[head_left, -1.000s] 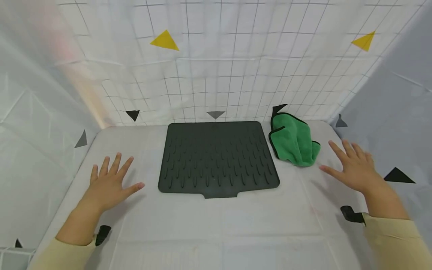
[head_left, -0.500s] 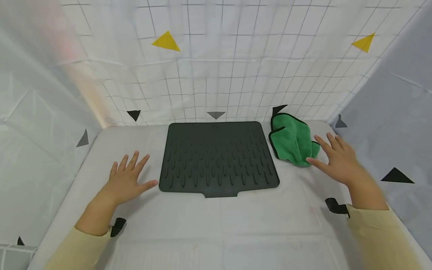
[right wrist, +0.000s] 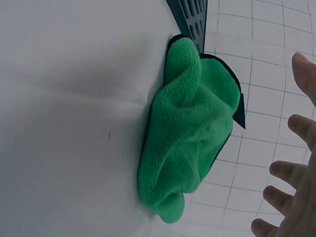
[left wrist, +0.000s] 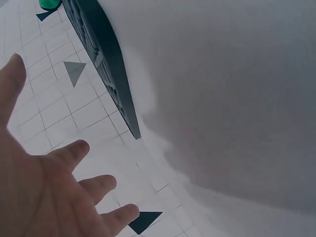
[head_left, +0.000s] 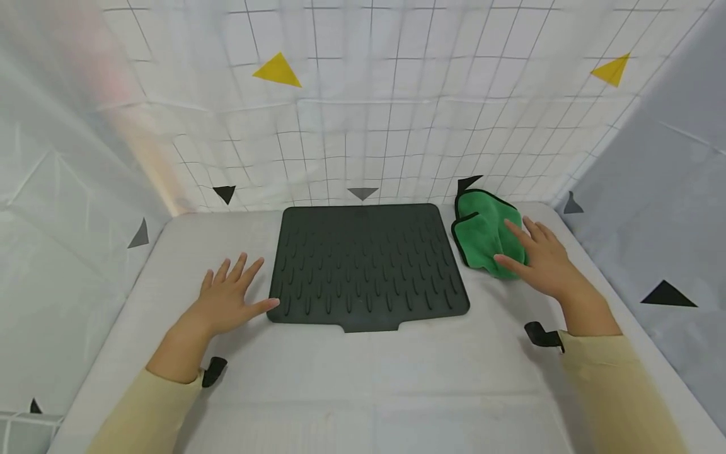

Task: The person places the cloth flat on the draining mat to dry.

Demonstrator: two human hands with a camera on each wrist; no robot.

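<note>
A dark grey ridged mat lies flat at the middle of the white table. To its right is a crumpled green cloth with black edging, which also fills the centre of the right wrist view. My left hand hovers over the table by the mat's left edge, fingers spread, its thumb tip overlapping the mat's near left corner in the head view. My right hand is held above the cloth's right side with spread fingers. In the right wrist view a gap shows between its fingers and the cloth. Neither hand holds anything.
Behind the table rises a white gridded sheet with yellow, black and grey triangle markers. Pale plastic sheets close off the left and right sides. A black piece sticks out at each sleeve cuff.
Both hands have moved inward: the left one rightward to the mat's edge, the right one leftward and slightly farther forward until over the cloth. Mat and cloth have stayed in place.
</note>
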